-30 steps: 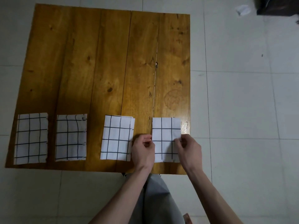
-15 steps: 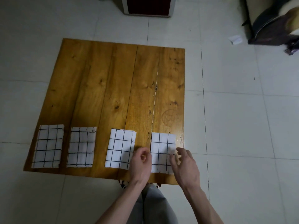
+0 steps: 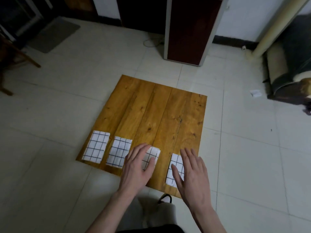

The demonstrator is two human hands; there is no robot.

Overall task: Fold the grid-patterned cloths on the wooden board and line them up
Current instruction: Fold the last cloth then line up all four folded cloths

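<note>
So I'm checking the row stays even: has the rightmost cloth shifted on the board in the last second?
No. The rightmost cloth lies just right of the board's cracked seam near the front edge, as before; only the camera moved.

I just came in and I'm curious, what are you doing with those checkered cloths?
A person is folding grid-patterned cloths and lining them up on a wooden board on the floor. Four folded cloths lie in a row along its near edge. The left hand is spread open over the third cloth, the right hand over the fourth cloth. Neither hand grips anything.
</note>
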